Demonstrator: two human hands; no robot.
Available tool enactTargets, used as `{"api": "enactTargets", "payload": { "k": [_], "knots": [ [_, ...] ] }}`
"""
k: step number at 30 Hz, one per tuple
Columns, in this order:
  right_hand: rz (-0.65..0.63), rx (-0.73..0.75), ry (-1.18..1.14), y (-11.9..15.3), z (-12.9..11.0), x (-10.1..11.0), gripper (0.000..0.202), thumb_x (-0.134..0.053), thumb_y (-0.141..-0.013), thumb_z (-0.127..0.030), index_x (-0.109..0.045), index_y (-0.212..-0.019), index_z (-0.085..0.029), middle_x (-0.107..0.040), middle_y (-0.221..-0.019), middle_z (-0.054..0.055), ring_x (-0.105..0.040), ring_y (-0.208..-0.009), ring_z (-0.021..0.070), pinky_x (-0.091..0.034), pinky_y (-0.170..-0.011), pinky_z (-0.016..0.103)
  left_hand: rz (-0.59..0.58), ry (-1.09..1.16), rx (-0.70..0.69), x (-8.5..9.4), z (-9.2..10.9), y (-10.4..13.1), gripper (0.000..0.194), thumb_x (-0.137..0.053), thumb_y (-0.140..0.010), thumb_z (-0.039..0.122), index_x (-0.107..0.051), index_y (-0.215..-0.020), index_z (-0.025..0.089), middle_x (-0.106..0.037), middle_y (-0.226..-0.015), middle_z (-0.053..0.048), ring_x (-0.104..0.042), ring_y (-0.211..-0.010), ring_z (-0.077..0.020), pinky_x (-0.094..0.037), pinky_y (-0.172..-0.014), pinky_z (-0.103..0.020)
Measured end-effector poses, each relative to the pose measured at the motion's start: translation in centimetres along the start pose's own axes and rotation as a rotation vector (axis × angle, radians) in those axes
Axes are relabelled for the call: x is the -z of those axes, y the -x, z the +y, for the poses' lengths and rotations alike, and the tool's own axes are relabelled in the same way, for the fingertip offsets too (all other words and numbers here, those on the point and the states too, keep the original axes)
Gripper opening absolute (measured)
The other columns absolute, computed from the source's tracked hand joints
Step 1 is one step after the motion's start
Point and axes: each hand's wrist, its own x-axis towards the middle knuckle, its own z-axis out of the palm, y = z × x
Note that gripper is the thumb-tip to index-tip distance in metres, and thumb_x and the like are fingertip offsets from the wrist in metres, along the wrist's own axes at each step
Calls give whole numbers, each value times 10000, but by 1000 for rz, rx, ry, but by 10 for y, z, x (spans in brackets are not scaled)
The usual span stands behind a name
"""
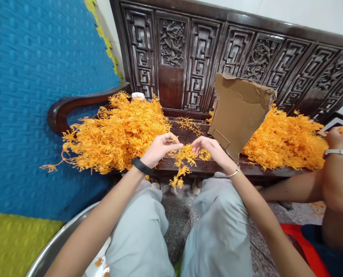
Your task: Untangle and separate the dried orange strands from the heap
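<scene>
My left hand (163,149), with a black band on its wrist, pinches a strand of orange plastic sprigs (180,171) between thumb and fingers. The strand dangles over the bench's front edge. Close by on the right, my right hand (209,149), wearing a thin bracelet, has its fingers loosely bent and pointing toward the strand; its thumb is mostly hidden. A big heap of orange sprigs (122,134) lies to the left of my hands. Loose sprigs (190,124) are scattered behind them on the dark wooden bench (185,134).
A piece of cardboard (240,111) stands upright with a bent wire (221,138) at its base. Beyond it lies another orange heap (286,140), beside a co-worker's hand (340,137). A metal basin (70,227) sits at lower left, and a white lidded container (138,95) behind the left heap.
</scene>
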Motion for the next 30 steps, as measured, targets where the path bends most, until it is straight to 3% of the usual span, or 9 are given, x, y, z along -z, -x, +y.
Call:
{"api": "enactTargets", "payload": {
  "k": [3,7,13,15,18,21,26,30],
  "knots": [
    [-104,49,169,11,-17,-6,365,-705,-676,-416,-593,-928,-177,-631,-812,18,-581,-705,118,-482,-689,273,55,30,-27,1,1,1,344,-787,-522,319,-534,-662,133,-562,-659,25,-495,-552,-67,-413,-525,-211],
    [-27,109,250,13,-21,-11,172,-654,-750,-318,-621,-840,-176,-647,-830,25,-591,-745,122,-479,-728,281,93,92,-6,2,7,6,360,-791,-512,314,-508,-644,135,-564,-658,23,-470,-509,-54,-394,-487,-203],
    [126,109,-6,10,-24,-17,164,-687,-723,-270,-602,-835,-185,-630,-753,-5,-611,-644,96,-498,-632,236,-71,156,-8,3,10,10,330,-772,-555,252,-515,-736,152,-533,-662,48,-494,-575,-51,-408,-563,-186],
    [117,118,-55,10,-25,-20,158,-699,-710,-256,-592,-801,-185,-626,-733,-13,-617,-649,96,-500,-635,232,-104,107,-35,2,9,10,360,-775,-552,202,-564,-840,157,-572,-798,20,-544,-721,-73,-440,-669,-195],
    [103,124,-67,10,-26,-24,148,-696,-713,-276,-604,-784,-185,-640,-715,-13,-612,-638,98,-499,-632,241,-197,26,-82,0,7,9,302,-767,-563,167,-598,-813,146,-589,-1026,-39,-555,-945,-132,-450,-808,-238],
    [141,141,-21,10,-24,-26,162,-708,-698,-311,-624,-751,-183,-643,-702,-10,-583,-617,97,-483,-615,247,-292,73,-41,-2,6,8,268,-743,-601,158,-592,-822,146,-637,-923,-27,-598,-860,-120,-470,-786,-247],
    [229,122,46,9,-22,-26,173,-722,-679,-336,-648,-722,-186,-568,-553,-33,-482,-500,82,-392,-494,229,-353,130,79,-6,8,10,403,-750,-574,119,-563,-929,149,-682,-781,-7,-650,-716,-123,-496,-730,-259],
    [215,88,-24,8,-23,-27,167,-693,-706,-340,-647,-755,-187,-576,-569,-33,-485,-479,74,-398,-482,225,-362,32,118,-8,11,11,254,-727,-601,167,-596,-815,127,-689,-705,-30,-642,-620,-139,-498,-662,-278]
  ]
}}
